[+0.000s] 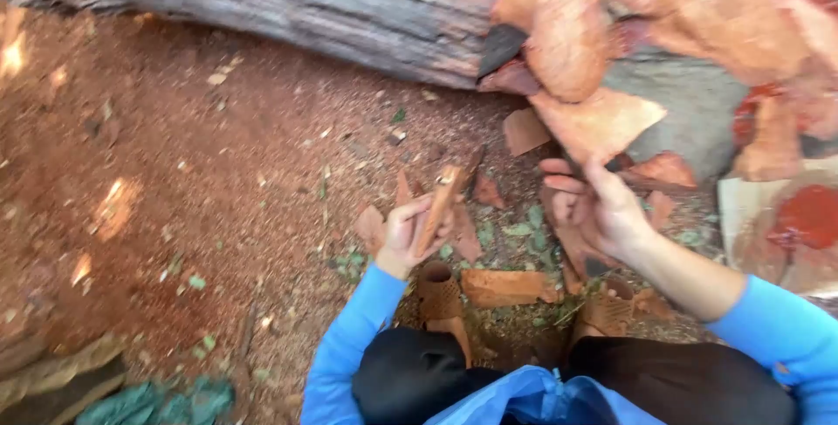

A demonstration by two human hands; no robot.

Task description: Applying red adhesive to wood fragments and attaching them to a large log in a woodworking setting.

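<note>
Bare reddish earth point(201, 181), strewn with small green leaves and wood chips, fills the scene, and a large weathered log point(288, 6) lies across the top. Against the log a heap of split reddish wood pieces point(602, 50) is piled, beside a grey stone-like block point(690, 106). No container is seen; the loose pieces lie directly on the ground.

A narrow wood splinter point(439, 207) is gripped in the left hand point(408, 235), fingers closed around its lower half. Its long axis runs nearly upright, the top end tilted slightly to the right and away from the person, toward the log. It is held just above the ground, in front of the knees.

The right hand point(598, 211) is seen half-open, fingers loosely curled, palm turned leftward, near the foot of the heap; nothing is clearly held in it. A flat wood piece point(506, 285) lies between two brown sandalled feet point(436, 290). Blue sleeves point(349, 346) cover both arms.
</note>
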